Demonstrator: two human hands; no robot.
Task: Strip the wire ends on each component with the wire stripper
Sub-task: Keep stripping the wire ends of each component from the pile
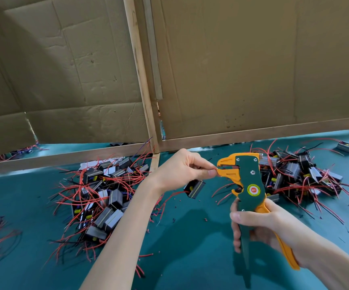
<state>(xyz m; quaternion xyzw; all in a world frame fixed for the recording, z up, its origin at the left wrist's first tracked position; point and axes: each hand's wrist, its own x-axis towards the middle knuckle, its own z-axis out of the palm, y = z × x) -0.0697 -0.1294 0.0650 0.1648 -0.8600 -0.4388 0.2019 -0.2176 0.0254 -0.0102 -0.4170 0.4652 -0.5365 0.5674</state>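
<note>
The right hand [259, 225] is gripping the wire stripper [246, 185] by its handles above the table [190, 258] while the left hand [182, 170] is pinching a wire end [217, 169] at its jaws, the component [194, 189] dangling just beneath.

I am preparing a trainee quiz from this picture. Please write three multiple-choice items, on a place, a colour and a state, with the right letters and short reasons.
1. Where is the component whose wire meets the wire stripper?
A. on a pile
B. just below the left hand
C. on the cardboard

2. Which colours has the wire stripper?
A. green and orange
B. red and black
C. blue and white

3. What does the right hand do?
A. lies flat
B. holds a component
C. grips the stripper's handles

Key: 1 B, it shows right under that hand; 2 A, green body, orange jaws; 3 C, it wraps round both handles.
</note>
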